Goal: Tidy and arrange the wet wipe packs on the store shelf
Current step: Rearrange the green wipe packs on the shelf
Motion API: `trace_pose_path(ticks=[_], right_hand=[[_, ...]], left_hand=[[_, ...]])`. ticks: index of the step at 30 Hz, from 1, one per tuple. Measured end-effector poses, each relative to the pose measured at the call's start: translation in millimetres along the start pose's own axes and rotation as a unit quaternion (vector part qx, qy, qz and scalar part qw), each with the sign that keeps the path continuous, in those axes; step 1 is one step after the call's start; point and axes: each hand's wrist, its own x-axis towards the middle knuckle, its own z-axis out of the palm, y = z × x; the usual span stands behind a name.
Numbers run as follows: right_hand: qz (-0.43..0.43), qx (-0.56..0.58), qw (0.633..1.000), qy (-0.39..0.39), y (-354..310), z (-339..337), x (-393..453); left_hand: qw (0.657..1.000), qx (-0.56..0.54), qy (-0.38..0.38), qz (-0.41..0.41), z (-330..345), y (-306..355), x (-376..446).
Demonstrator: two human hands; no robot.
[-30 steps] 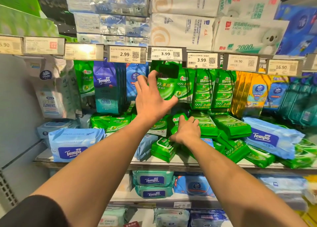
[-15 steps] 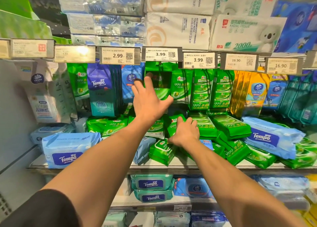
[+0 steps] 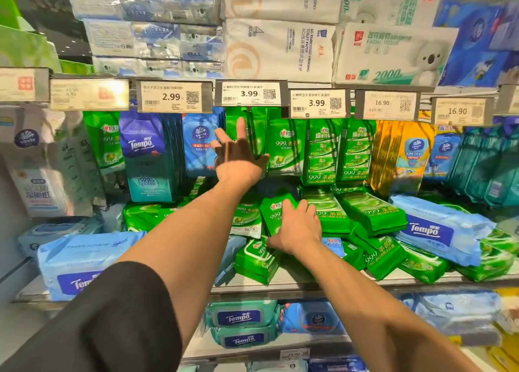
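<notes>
on the middle shelf, left hand (image 3: 238, 158) is up at the hanging row, fingers spread wide and straight, against or just in front of the hanging green packs (image 3: 283, 146) under the 3.99 tag (image 3: 248, 94); holds nothing, real contact can't be told. right hand (image 3: 299, 227) is lower, palm down with fingers draped over a loose green pack (image 3: 271, 217) in the pile of green packs (image 3: 368, 217) lying flat on the shelf (image 3: 295, 283); looks like a light hold, thumb side hidden. blue tempo pack (image 3: 432, 228) sits on the pile at right, another tempo pack (image 3: 84, 262) at left front.

risks, my guess: pile is loose and slanted toward the front edge, so pulling one pack out could drag its neighbours off the shelf. slick soft wrap could slip from a shallow grip. pushing the hanging row with a flat palm may swing packs or unhook one. mixed brands mean a pack could end in the wrong row.
</notes>
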Motion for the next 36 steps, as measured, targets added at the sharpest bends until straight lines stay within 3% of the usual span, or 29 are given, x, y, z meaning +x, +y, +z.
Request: trace_pose_path(ticks=[12, 17, 20, 25, 29, 36], right_hand=[[0.002, 0.011, 1.0, 0.022, 0.7, 2.7, -2.0], [0.032, 0.12, 0.991, 0.055, 0.5, -4.5, -10.5], [0.031, 0.186, 0.974, 0.126, 0.9, -12.9, -18.2], [-0.012, 0.27, 0.928, 0.255, 4.3, -39.5, -26.3], [-0.018, 0.324, 0.895, 0.305, 3.9, -57.2, -35.1], [-0.057, 0.361, 0.858, 0.359, 6.0, -86.5, -59.1]], left_hand=[[0.996, 0.057, -0.069, -0.023, 13.9, 5.0, 14.3], [0.995, -0.005, -0.099, 0.01, 0.3, -11.5, 2.4], [0.995, -0.015, -0.09, 0.04, -7.1, -25.4, -7.4], [0.987, 0.068, -0.148, 0.003, -25.1, -28.6, -14.4], [0.992, 0.078, -0.1, 0.025, -35.5, -34.1, -21.9], [0.99, 0.097, -0.104, 0.02, -30.0, -48.2, -32.1]])
